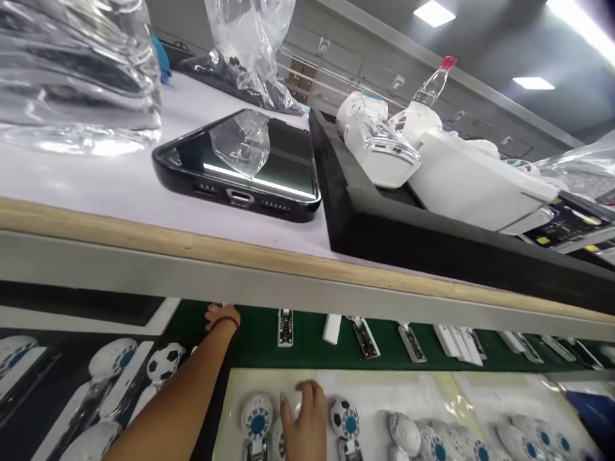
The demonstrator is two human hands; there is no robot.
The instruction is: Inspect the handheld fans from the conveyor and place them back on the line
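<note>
My left hand [221, 315], with a red band at the wrist, reaches over the green surface just under the shelf edge. Its fingers look curled, and the shelf partly hides them and whatever they hold. Lower in the head view, my right hand [306, 419] is over the pale work surface, thumb and fingers apart around a small white patch I cannot make out. On its left stands a white fan head with a blue centre [257, 416]; another is partly behind the hand. To its right is a football-patterned fan head [344, 417].
A shelf [192, 253] crosses above my hands, bearing a phone [240, 163] and a black tray [461, 246] of white fan parts. Open housings with circuit boards [285, 328] lie along the green strip [307, 352]. More fans [113, 358] lie at left; several others sit at right.
</note>
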